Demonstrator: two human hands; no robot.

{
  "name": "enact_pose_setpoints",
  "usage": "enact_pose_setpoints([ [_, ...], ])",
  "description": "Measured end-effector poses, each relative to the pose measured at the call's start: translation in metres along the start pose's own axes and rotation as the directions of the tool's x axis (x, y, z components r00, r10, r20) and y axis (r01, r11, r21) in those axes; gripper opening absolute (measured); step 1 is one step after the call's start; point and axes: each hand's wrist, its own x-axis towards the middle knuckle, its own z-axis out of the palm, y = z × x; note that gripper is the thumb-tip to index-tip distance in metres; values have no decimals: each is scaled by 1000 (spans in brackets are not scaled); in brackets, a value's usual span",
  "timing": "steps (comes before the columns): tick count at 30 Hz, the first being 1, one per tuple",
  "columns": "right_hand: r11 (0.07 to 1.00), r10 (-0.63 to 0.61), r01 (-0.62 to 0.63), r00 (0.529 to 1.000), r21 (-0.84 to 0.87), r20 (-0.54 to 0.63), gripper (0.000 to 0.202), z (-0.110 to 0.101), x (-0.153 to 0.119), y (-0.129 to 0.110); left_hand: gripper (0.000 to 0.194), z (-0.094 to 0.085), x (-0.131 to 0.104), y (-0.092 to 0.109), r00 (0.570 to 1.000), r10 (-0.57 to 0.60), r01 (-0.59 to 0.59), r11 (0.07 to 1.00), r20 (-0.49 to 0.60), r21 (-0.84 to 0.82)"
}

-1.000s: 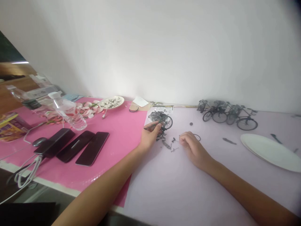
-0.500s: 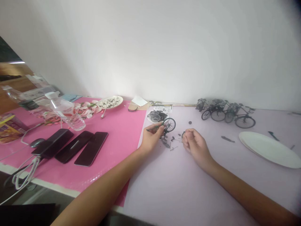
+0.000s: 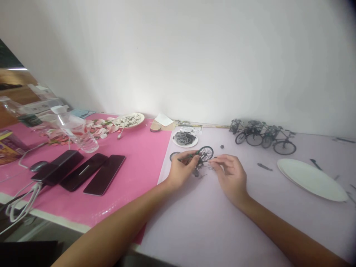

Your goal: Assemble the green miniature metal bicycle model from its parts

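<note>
My left hand (image 3: 182, 167) is closed on a small dark model bicycle (image 3: 206, 154), whose spoked wheel sticks out beyond the fingertips. Just right of that wheel, my right hand (image 3: 231, 174) pinches with thumb and index finger; a tiny dark bit shows at the fingertips, too small to name. Small loose parts (image 3: 202, 175) lie on the pale cloth under the left hand. Behind the hands a white plate (image 3: 196, 143) holds dark wheels and other pieces. A small dark round piece (image 3: 222, 147) rests right of the plate.
Several finished-looking model bicycles (image 3: 284, 147) stand near the wall at right. An oval white dish (image 3: 311, 180) and dark slivers (image 3: 264, 167) lie at right. On the pink cloth at left are two phones (image 3: 105, 175), a black box (image 3: 58, 167), a bottle (image 3: 75, 129), petals and another plate (image 3: 128, 120).
My right hand has come nearer the wheel, its fingers changing from a curled fist to a pinch. The bicycle in my left hand has moved slightly right and down.
</note>
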Motion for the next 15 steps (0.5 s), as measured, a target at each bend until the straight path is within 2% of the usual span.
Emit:
enact_pose_setpoints([
  [2, 1000, -15, 14, 1000, -26, -14, 28, 0, -1, -1, 39, 2, -2, 0, 1000, -8, 8, 1000, 26, -3],
  [5, 994, -82, 81, 997, -75, -8, 28, 0, -4, -4, 43, 3, -3, 1, 996, -87, 89, 994, 24, -58],
  [9, 944, -256, 261, 965, -200, 50, 18, -1, -4, -6, 47, 2, -3, 3, 985, -164, 169, 981, 51, -96],
  [12, 897, -360, 371, 929, -241, 86, 19, -4, 0, -6, 47, 2, -5, 3, 980, -180, 186, 980, 82, -67],
  [15, 871, -400, 407, 913, -275, 85, 22, -6, 4, -4, 45, 3, -9, 4, 978, -155, 161, 986, 136, -35],
])
